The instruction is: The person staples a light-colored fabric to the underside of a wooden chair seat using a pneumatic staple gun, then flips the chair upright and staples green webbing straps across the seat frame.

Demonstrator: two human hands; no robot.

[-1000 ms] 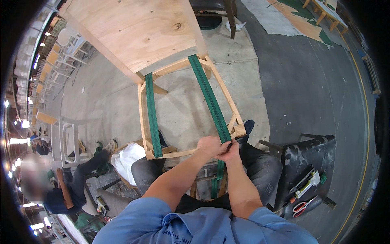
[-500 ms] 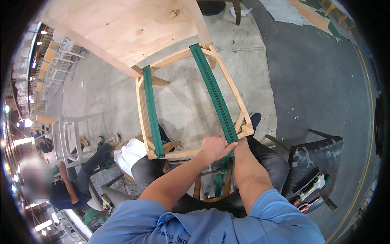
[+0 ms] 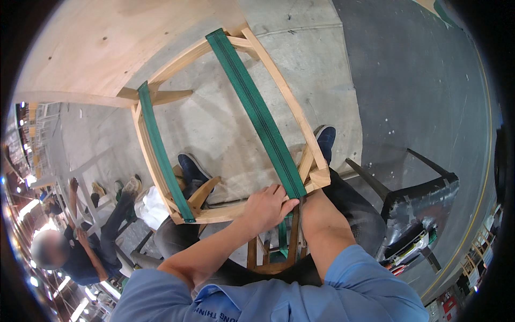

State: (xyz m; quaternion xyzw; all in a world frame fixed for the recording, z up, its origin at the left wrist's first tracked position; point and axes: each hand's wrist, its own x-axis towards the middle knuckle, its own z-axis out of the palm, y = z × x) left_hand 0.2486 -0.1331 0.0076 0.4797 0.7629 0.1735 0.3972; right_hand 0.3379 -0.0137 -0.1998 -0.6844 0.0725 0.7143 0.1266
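I am viewing a furniture workshop. Beyond my hands stand a bare wooden chair frame (image 3: 225, 134) strung with green webbing (image 3: 257, 112) and a plywood panel (image 3: 107, 48); concrete floor (image 3: 418, 80) lies below, and unfinished frames (image 3: 80, 182) sit far left.

Two green webbing straps (image 3: 257, 112) cross the wooden seat frame (image 3: 292, 102) mid-frame; a black metal stool (image 3: 418, 198) stands lower right; a seated person (image 3: 80, 241) lower left
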